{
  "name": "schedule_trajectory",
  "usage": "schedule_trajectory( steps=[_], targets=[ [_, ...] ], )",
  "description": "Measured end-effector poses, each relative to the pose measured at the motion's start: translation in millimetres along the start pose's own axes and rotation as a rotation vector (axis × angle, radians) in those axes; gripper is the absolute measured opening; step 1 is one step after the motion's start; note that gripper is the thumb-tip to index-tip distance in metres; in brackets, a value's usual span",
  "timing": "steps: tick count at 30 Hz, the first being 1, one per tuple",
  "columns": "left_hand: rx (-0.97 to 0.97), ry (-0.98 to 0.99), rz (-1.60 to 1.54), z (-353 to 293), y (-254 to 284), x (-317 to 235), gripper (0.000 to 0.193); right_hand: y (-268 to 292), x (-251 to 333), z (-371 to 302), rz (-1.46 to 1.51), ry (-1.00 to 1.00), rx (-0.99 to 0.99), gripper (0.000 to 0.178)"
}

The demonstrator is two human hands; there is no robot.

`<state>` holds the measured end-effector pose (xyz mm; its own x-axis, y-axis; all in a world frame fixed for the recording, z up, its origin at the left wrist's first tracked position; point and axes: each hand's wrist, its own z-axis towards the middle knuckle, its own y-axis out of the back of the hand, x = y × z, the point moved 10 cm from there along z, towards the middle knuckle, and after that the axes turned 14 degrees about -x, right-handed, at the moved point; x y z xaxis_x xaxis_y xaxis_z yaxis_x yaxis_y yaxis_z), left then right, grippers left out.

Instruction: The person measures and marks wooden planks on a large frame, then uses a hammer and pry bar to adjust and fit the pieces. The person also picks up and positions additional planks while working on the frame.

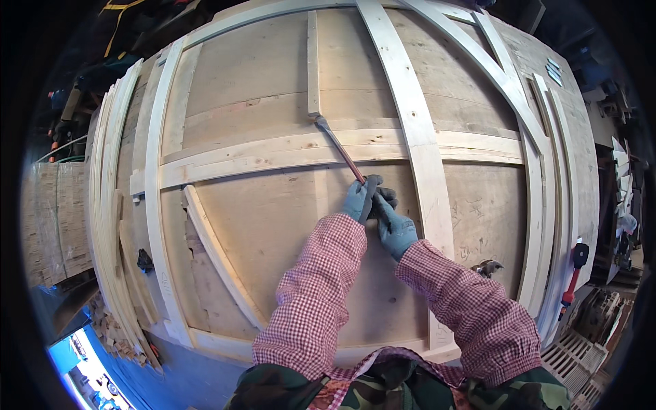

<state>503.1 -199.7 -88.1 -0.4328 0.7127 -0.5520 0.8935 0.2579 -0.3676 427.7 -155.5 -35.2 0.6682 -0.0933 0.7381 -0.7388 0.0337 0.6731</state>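
Left hand (358, 199): your grip is clamped around the near end of the bar (342, 153).
Right hand (398, 231): your curled fingers lie against the left hand; whether they clamp the bar cannot be told.
Bar position: slants away from you across the rail (253, 154), tip at the near end of the batten (313, 65).
Board (414, 113): right of your hands.

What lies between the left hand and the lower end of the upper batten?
The bar runs from the left hand up to the end of the batten, crossing over the rail. The head view shows this.
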Motion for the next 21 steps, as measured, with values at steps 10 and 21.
schedule_trajectory(
  steps=[10,21],
  targets=[
    [-0.237,-0.133,0.073,3,35,-54,0.034,-1,52,-6,0.109,-0.345,0.092,0.051],
    [-0.261,-0.094,0.002,11,53,-33,0.035,-44,25,-22,-0.166,-0.092,0.012,0.057]
  ],
)
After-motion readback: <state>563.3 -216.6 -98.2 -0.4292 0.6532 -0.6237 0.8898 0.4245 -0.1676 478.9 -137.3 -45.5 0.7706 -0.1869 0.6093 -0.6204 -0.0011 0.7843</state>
